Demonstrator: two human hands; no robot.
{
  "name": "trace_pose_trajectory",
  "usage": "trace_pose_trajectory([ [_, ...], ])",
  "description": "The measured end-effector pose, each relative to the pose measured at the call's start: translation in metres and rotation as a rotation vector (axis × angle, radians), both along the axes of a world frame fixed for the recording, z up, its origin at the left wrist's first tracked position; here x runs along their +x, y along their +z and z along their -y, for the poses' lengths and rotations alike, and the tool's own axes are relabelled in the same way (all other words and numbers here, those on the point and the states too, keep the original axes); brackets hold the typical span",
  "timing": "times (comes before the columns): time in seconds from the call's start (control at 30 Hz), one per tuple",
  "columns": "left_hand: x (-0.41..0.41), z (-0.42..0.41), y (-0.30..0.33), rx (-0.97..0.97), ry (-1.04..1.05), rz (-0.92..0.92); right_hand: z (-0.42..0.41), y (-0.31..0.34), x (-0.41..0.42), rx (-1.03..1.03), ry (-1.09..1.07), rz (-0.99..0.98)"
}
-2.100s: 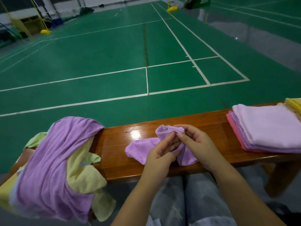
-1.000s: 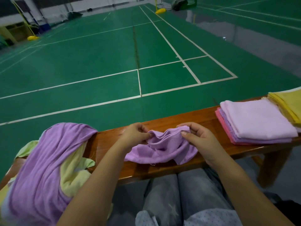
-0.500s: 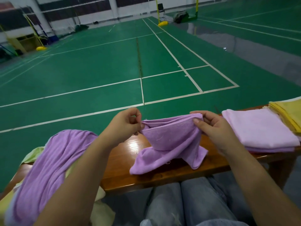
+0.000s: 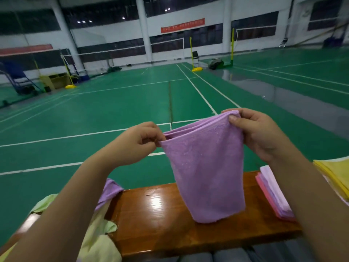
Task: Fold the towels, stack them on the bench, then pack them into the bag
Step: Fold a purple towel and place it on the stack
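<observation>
The purple towel is now lifted off the bench, pinched by left hand and right hand. The red banner lettering cannot be read; the folded stack is partly hidden

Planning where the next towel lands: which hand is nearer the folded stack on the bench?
Right hand, above the folded stack; left hand is farther left.

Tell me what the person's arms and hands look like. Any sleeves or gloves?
No gloves and no sleeves in view. The left hand and right hand are bare, with short plain nails, no rings, no watch or bracelet. Both forearms are bare right down to the picture's bottom edge.
</observation>
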State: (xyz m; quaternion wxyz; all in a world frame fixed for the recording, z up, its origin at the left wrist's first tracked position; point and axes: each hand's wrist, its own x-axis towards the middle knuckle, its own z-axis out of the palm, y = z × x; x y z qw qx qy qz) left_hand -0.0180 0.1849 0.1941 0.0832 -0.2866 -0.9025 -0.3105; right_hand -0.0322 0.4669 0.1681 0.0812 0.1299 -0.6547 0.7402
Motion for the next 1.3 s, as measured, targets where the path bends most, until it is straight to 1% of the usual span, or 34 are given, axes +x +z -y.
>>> trace_pose_trajectory([
  [0.1, 0.002, 0.006, -0.001, -0.038, -0.043, -0.103, -0.001, 0.005, 0.004, 0.021, 0.01, 0.013],
  [0.2, 0.002, 0.008, -0.003, -0.03, -0.049, -0.2, 0.001, 0.003, 0.009, 0.051, -0.004, 0.039],
  [0.3, 0.002, 0.008, -0.006, -0.03, -0.007, -0.276, 0.002, 0.001, 0.014, 0.092, -0.017, 0.036],
  [0.33, 0.003, 0.007, -0.006, -0.002, 0.014, -0.288, 0.002, 0.001, 0.016, 0.104, -0.026, 0.027],
  [0.43, 0.004, 0.003, -0.007, 0.158, 0.094, -0.233, 0.003, 0.003, 0.019, 0.073, -0.015, 0.03],
  [0.53, 0.005, -0.002, -0.009, 0.267, 0.167, -0.144, 0.003, 0.005, 0.019, 0.01, 0.043, 0.072],
  [0.57, 0.008, -0.004, -0.01, 0.348, 0.157, -0.101, 0.001, 0.004, 0.02, -0.004, 0.076, 0.087],
  [0.63, 0.015, -0.005, -0.01, 0.546, 0.066, -0.008, -0.005, 0.002, 0.024, -0.026, 0.164, 0.083],
  [0.67, 0.019, -0.005, -0.009, 0.597, 0.033, 0.013, -0.009, 0.002, 0.026, -0.025, 0.212, 0.069],
  [0.73, 0.026, -0.004, -0.006, 0.547, 0.045, 0.011, -0.014, 0.003, 0.029, -0.003, 0.27, 0.042],
  [0.83, 0.023, 0.0, -0.002, 0.305, 0.168, 0.007, -0.016, 0.006, 0.024, 0.016, 0.294, 0.057],
  [0.9, 0.013, 0.001, -0.005, 0.172, 0.224, 0.054, -0.013, 0.003, 0.014, 0.039, 0.294, 0.111],
  [0.97, -0.003, 0.001, -0.012, 0.127, 0.262, 0.107, -0.008, -0.003, -0.001, 0.078, 0.281, 0.183],
  [1.0, -0.012, 0.001, -0.017, 0.149, 0.283, 0.135, -0.004, -0.006, -0.008, 0.104, 0.256, 0.209],
  [1.03, -0.02, 0.0, -0.021, 0.217, 0.295, 0.176, 0.0, -0.007, -0.015, 0.13, 0.216, 0.225],
  [1.1, -0.033, -0.003, -0.026, 0.458, 0.268, 0.26, 0.004, -0.004, -0.025, 0.137, 0.138, 0.21],
  [1.2, -0.039, -0.007, -0.027, 0.839, 0.098, 0.317, 0.003, 0.008, -0.026, 0.105, 0.092, 0.107],
  [1.27, -0.034, -0.005, -0.029, 0.994, -0.042, 0.348, -0.001, 0.011, -0.016, 0.102, 0.123, 0.03],
  [1.3, -0.029, -0.003, -0.031, 1.015, -0.102, 0.359, -0.002, 0.009, -0.01, 0.111, 0.139, 0.003],
])
